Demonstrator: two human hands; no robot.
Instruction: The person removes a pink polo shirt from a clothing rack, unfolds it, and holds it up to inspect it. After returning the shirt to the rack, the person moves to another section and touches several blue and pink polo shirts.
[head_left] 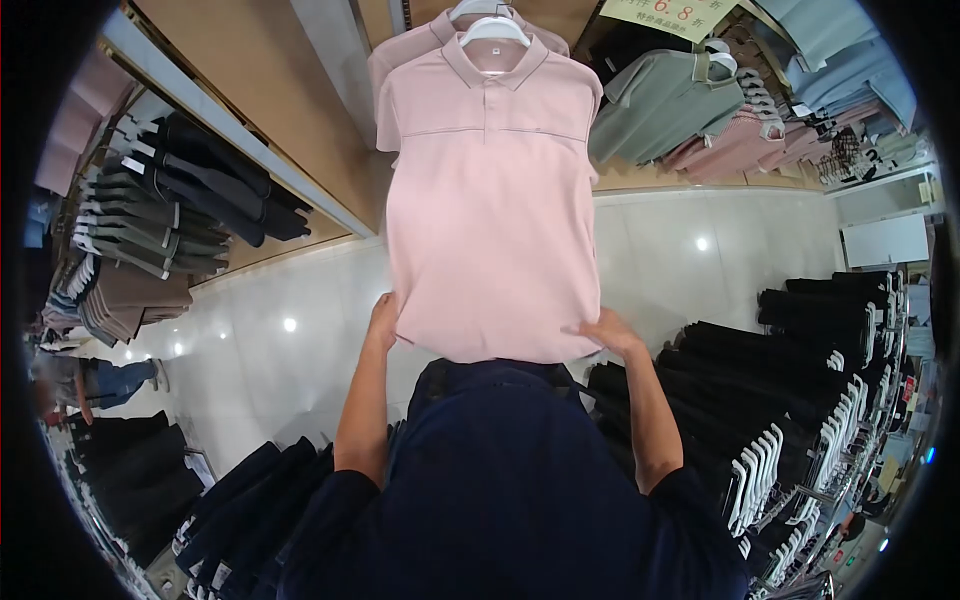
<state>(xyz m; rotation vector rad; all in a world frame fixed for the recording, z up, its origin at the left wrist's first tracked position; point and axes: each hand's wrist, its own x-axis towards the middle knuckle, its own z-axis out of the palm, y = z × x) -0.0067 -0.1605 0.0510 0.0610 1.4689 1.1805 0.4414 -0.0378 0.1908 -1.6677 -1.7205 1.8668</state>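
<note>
**Pink polo shirt (490, 230) held at both lower corners**

The shirt is hung from a white hanger (497, 30) and is spread with its front facing the camera, the buttoned collar at the top and the hem at the bottom. Its lower left corner is held by the left hand (383, 320), and its lower right corner is pinched by the right hand (610, 330), with the thumb laid over the front of the cloth; the fingers behind the fabric are hidden. The hem is kept between the two hands, just in front of the dark top (490, 480) that is worn by the person.

Directly behind, a second pink shirt (384, 80) is partly covered by the first. To the right, a grey-green polo shirt (668, 100) is displayed beneath a yellow sign (668, 14) printed with red figures. On the left, dark garments (215, 170) are hung beside a wooden panel (290, 80). Black garments (740, 350) are racked on white hangers at the lower right. Ceiling lights are reflected in the pale floor (690, 225), and another person (125, 382) is seen at the far left.
</note>
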